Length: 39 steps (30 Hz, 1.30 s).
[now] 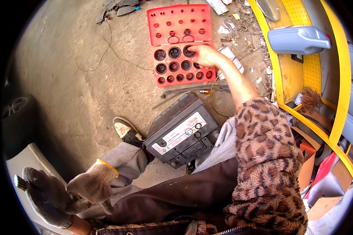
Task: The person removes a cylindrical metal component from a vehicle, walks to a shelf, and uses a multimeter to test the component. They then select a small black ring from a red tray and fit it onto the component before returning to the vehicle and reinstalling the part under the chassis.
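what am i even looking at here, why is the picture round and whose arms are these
This is one picture from a wide fisheye camera worn on a person's head, looking down; that lens rounds the picture and bends straight edges. The arms are the wearer's own. The bare right hand, out of a leopard-print fleece sleeve, reaches into an open red plastic case of black rubber rings lying on the concrete floor. The left hand holds worn knitted work gloves; whether it wears one I cannot tell. A black car battery sits between the person's feet. A grey plastic jug lies on a yellow metal frame to the right.
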Each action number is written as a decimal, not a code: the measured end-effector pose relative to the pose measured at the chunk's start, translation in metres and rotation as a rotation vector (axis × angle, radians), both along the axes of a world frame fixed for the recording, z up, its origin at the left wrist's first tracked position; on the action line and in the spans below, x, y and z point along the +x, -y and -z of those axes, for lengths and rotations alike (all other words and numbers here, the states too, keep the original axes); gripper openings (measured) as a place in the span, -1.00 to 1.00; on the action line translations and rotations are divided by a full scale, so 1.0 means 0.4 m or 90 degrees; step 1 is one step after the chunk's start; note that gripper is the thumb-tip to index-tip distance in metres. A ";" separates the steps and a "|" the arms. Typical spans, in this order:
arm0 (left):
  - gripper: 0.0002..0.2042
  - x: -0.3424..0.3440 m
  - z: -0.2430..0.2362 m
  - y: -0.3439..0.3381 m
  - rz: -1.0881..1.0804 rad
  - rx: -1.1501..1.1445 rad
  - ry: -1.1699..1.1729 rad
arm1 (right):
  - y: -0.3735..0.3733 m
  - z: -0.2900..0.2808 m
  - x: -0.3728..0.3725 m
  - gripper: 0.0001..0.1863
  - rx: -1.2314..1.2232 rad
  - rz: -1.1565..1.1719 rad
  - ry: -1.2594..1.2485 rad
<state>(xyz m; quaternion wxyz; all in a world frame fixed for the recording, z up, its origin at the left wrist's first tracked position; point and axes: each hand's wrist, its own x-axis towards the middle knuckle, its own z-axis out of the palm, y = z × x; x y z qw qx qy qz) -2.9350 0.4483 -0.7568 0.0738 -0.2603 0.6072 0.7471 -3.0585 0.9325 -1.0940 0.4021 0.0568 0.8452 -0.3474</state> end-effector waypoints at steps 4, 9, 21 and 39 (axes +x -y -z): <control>-0.73 -0.002 0.009 -0.078 -0.216 -0.114 -0.034 | 0.026 0.003 0.003 -0.39 -0.016 0.011 0.062; -0.78 -0.047 0.024 -0.227 -0.316 -0.313 -0.003 | 0.010 0.031 0.001 -0.60 -0.047 0.059 0.032; -0.83 -0.024 0.021 -0.149 -0.030 -0.201 -0.089 | -0.027 -0.035 -0.028 -0.79 -0.109 0.200 -0.049; -0.75 -0.082 0.017 -0.280 -0.292 -0.197 -0.011 | -0.043 -0.048 0.060 -0.40 -0.024 -0.056 0.181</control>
